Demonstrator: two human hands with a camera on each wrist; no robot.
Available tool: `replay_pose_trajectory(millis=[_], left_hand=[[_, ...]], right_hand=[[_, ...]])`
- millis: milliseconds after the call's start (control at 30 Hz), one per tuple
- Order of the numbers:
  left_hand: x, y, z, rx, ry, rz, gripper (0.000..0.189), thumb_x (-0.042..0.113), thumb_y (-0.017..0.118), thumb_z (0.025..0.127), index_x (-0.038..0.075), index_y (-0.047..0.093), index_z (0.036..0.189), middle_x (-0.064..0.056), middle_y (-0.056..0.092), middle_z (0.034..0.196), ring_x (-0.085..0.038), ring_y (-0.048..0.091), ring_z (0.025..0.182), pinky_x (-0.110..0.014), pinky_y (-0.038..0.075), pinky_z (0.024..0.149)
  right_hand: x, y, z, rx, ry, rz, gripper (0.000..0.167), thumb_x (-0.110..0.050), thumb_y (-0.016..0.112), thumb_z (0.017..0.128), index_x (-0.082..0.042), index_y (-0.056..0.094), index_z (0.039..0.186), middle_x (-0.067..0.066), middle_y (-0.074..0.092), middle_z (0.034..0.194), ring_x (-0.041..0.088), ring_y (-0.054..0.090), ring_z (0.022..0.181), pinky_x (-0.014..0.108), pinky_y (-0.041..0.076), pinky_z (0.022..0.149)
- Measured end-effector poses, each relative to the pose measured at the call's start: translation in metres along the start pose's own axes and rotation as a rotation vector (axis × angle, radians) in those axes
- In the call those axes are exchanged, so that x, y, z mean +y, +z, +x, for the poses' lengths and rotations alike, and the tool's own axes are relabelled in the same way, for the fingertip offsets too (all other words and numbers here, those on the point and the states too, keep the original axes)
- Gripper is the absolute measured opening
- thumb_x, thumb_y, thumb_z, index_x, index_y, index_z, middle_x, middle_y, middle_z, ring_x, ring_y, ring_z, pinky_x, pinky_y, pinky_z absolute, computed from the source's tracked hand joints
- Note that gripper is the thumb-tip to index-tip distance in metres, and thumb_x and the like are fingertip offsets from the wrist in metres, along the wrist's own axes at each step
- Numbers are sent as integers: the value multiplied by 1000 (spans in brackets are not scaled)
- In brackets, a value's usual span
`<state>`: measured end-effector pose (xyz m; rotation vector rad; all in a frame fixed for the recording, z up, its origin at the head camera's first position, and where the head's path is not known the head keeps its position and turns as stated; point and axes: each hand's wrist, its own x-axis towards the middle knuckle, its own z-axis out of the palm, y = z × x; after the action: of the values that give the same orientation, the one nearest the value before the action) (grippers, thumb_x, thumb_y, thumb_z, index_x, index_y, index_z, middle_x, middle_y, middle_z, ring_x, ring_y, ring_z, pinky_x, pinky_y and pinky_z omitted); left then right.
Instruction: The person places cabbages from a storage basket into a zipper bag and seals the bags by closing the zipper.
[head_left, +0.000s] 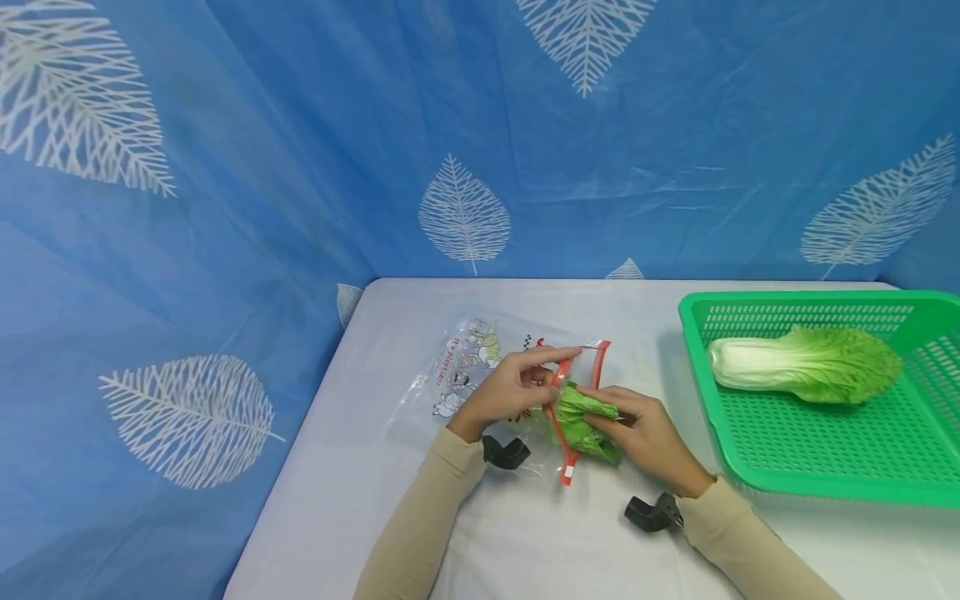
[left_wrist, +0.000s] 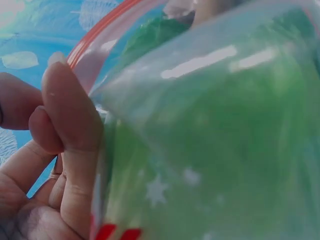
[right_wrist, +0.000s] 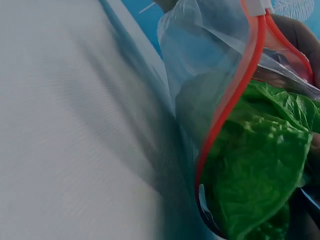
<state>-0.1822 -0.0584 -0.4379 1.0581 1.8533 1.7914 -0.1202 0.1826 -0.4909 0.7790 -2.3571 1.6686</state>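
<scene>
A clear zip bag (head_left: 457, 383) with cartoon prints and a red zip edge lies on the table, its mouth held apart toward the right. My left hand (head_left: 510, 387) pinches the bag by the red edge of its mouth, thumb against fingers. Green leaves of a Chinese cabbage (head_left: 581, 421) stick out of the mouth, while the rest shows through the plastic in the left wrist view. On the leafy end, my right hand (head_left: 637, 425) grips the cabbage between thumb and fingers. The right wrist view shows the crinkled leaves inside the red rim, with that hand mostly cut off.
To the right stands a green plastic basket (head_left: 705, 433) holding another Chinese cabbage (head_left: 810, 364). A white cloth covers the table (head_left: 315, 517). Blue curtains (head_left: 337, 167) with white leaf patterns hang behind and at the left. Black mounts (head_left: 506, 452) sit by both wrists.
</scene>
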Motion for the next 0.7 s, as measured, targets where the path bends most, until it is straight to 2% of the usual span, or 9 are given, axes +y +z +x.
replay_pose_trajectory(millis=[133, 200, 300, 433, 533, 700], left_hand=[[4, -3, -2, 24, -4, -22, 58, -1, 58, 95, 2, 49, 151, -21, 62, 85, -27, 60, 61, -32, 36, 42], [7, -4, -3, 32, 2, -38, 57, 0, 58, 95, 2, 49, 152, -19, 62, 83, -27, 60, 61, -32, 36, 41], [10, -6, -4, 46, 17, -67, 57, -1, 58, 95, 3, 49, 152, -18, 65, 112, -24, 60, 63, -32, 42, 45], [12, -9, -4, 48, 41, -122, 58, -5, 57, 95, -1, 47, 152, -20, 51, 144, -20, 59, 65, -32, 51, 55], [10, -10, -3, 50, 42, -133, 59, -7, 57, 94, -3, 46, 152, -23, 50, 144, -19, 60, 66, -32, 53, 57], [7, -11, -3, 42, 43, -101, 58, -6, 57, 94, -4, 45, 151, -24, 49, 144, -17, 59, 66, -31, 52, 56]], right_hand=[[-2, 8, 9, -8, 5, 59, 44, 1, 75, 90, -11, 72, 132, 4, 71, 120, 12, 69, 105, 26, 59, 79], [-5, 12, 14, 1, 11, 69, 44, 1, 75, 90, -10, 72, 132, 4, 71, 120, 12, 69, 104, 26, 59, 79], [-9, 20, 21, 8, 25, 71, 42, 1, 76, 89, -8, 72, 130, 4, 71, 119, 11, 69, 102, 26, 59, 80], [-10, 33, 30, -13, 59, 72, 33, 0, 76, 89, -6, 76, 122, 3, 72, 116, 9, 68, 102, 29, 59, 83], [-6, 41, 30, -27, 93, 63, 30, -3, 76, 91, -6, 75, 121, 5, 72, 117, 11, 68, 104, 29, 59, 85], [0, 39, 18, -48, 141, 57, 48, -15, 77, 93, -9, 65, 139, 8, 66, 132, 15, 68, 109, 28, 57, 88]])
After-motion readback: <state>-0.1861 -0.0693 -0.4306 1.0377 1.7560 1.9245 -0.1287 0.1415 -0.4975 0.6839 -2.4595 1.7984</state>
